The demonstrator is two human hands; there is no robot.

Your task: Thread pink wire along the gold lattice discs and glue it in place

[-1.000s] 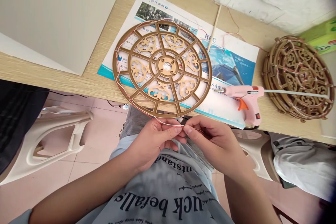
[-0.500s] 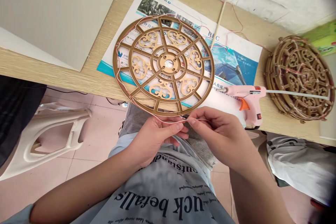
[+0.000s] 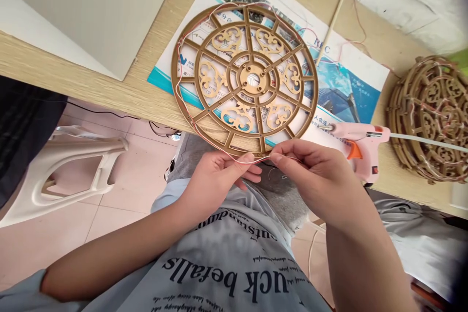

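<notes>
A round gold-brown fretwork wheel [image 3: 252,70] with spokes and scrolled panels lies flat on a printed poster [image 3: 347,83]. A thin red-and-white wire [image 3: 256,159] runs around its rim and loops across its upper part. My left hand [image 3: 219,175] pinches this wire between thumb and fingers just below the wheel's lower edge. My right hand [image 3: 310,170] pinches the same wire a little further right, with its fingertips near the rim. A short wire end curls beneath my right hand.
A pink hot glue gun [image 3: 360,139] lies on the wooden table [image 3: 54,53], its glue stick reaching a wired, stacked fretwork assembly [image 3: 427,119]. A thin wooden stick [image 3: 331,29] crosses the poster's far edge. A white plastic chair [image 3: 73,175] stands below left.
The whole scene has shifted up and to the right in the view. My hands have risen toward the wheel's lower rim, still pinching the wire, and the wheel appears slightly turned.
</notes>
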